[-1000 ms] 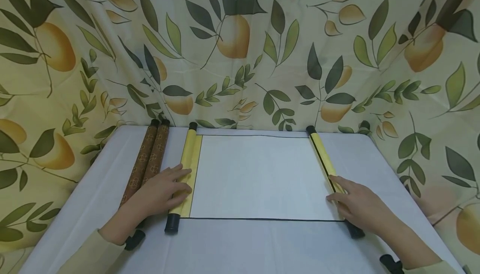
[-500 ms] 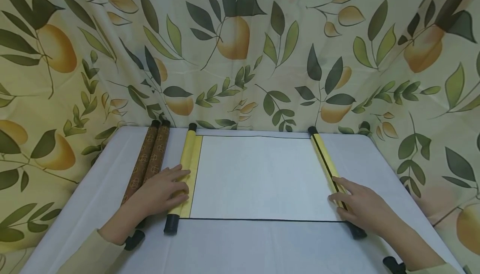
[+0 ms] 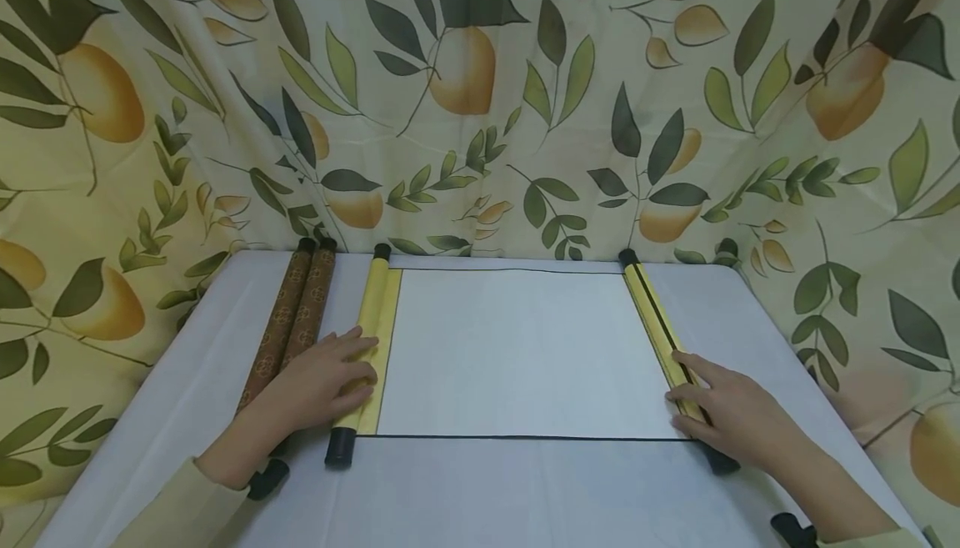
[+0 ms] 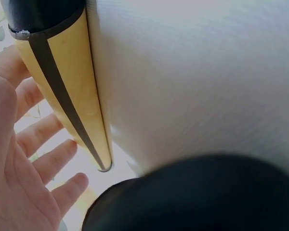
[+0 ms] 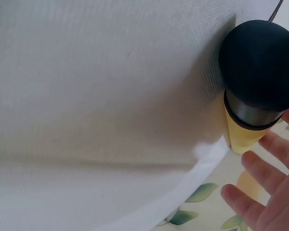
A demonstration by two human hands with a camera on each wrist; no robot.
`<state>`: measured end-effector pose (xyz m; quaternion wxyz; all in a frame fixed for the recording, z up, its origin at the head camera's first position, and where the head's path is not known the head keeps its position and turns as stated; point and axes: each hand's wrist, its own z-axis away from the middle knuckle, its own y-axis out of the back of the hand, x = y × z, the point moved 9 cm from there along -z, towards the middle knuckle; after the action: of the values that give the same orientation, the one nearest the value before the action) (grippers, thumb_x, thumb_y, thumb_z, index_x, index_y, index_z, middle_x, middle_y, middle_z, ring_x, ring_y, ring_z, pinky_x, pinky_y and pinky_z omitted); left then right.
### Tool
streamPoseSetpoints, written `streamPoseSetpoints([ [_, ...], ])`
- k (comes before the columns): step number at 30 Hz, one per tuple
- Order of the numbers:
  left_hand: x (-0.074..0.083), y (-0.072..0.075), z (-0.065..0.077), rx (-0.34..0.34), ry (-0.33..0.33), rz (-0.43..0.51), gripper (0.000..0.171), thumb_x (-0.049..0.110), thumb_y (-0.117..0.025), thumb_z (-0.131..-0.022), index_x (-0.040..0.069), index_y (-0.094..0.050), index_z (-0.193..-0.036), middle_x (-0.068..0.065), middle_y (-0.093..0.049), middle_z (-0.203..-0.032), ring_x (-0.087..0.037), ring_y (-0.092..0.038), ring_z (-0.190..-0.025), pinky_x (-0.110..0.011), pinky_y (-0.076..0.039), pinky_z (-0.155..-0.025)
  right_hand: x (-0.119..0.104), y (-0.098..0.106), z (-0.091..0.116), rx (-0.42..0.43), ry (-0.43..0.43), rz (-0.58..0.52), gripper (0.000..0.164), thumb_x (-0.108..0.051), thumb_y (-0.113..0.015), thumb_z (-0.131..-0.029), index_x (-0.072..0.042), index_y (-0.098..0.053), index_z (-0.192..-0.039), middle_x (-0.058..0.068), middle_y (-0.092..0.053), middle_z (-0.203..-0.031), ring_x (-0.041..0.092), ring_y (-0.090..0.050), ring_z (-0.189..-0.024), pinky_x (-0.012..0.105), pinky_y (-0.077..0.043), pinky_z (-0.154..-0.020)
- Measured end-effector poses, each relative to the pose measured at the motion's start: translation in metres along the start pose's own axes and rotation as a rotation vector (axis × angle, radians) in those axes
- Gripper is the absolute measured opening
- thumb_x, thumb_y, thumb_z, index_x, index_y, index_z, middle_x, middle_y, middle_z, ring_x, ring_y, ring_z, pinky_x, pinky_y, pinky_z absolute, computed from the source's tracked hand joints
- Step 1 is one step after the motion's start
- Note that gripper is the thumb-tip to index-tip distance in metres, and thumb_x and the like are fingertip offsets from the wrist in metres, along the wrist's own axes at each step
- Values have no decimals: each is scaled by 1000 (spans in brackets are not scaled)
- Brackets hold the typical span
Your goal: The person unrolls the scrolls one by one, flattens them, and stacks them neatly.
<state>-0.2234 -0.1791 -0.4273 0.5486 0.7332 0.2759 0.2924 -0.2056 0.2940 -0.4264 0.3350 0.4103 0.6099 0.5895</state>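
A hanging scroll with a blank white panel [image 3: 525,348] lies partly unrolled across the table, a yellow roll at either side. My left hand [image 3: 315,381] rests on the left yellow roll [image 3: 375,294] with its fingers spread. The fingers of my right hand [image 3: 738,410] lie on the right yellow roll [image 3: 648,298], which carries a dark stripe. In the left wrist view, loosely extended fingers [image 4: 53,159] touch the side of a yellow roll [image 4: 72,86] with a black end. A black end knob [image 5: 260,65] partly hides the right hand [image 5: 279,187] in the right wrist view.
Two rolled brown patterned scrolls [image 3: 273,339] lie side by side to the left, partly under my left forearm. A white cloth [image 3: 450,498] covers the table. Behind its far edge hangs a curtain [image 3: 480,156] printed with fruit and leaves.
My right hand and the right roll have shifted slightly to the right, and the dark stripe has turned over the roll's top. The white panel shows a little wider. The left hand stays nearly still.
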Motion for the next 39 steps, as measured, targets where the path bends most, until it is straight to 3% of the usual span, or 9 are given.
streamPoseSetpoints([
  [7, -2, 0, 3, -4, 6, -1, 12, 31, -56, -89, 27, -68, -90, -8, -49, -133, -32, -32, -131, -50, -30, -102, 3, 1, 1, -2, -5, 8, 37, -40, -70, -75, -25, -68, -108, 16, -44, -134, 35, -54, -107, 52, -46, -81],
  [15, -2, 2, 4, 12, 1, -13, 12, 30, -57, -89, 26, -68, -89, -10, -49, -132, -32, -34, -130, -50, -31, -101, 2, 8, 4, 33, 34, 49, 31, -27, -69, -75, -18, -70, -105, 15, -44, -135, 32, -57, -104, 47, -48, -80],
  [23, -3, 2, 4, 4, 8, -13, 14, 34, -56, -90, 27, -68, -92, -9, -48, -134, -32, -32, -131, -48, -29, -103, 7, 5, 3, -6, 5, 32, 35, -37, -69, -77, -18, -69, -106, 17, -43, -135, 34, -57, -104, 50, -47, -81],
  [29, -1, 0, 6, 3, 14, -22, 26, 45, -52, -90, 26, -68, -99, -8, -46, -136, -33, -30, -132, -48, -28, -104, 10, 2, 0, -45, -45, 9, 42, -44, -67, -78, -24, -65, -115, 20, -41, -135, 39, -51, -109, 55, -44, -81],
  [35, -2, 7, 13, 31, 29, -46, 33, 50, -51, -89, 26, -66, -108, -8, -47, -135, -34, -32, -130, -50, -31, -101, -4, 10, -10, -7, -19, -35, 39, -38, -69, -78, -24, -65, -114, 19, -43, -134, 38, -47, -114, 55, -43, -84],
  [39, -6, 15, 23, 48, 50, -82, 36, 52, -52, -88, 27, -63, -112, -7, -46, -135, -33, -36, -128, -50, -34, -98, -27, 19, -22, 36, 52, -98, 38, -37, -68, -80, -25, -64, -116, 14, -42, -136, 34, -46, -116, 53, -43, -84],
])
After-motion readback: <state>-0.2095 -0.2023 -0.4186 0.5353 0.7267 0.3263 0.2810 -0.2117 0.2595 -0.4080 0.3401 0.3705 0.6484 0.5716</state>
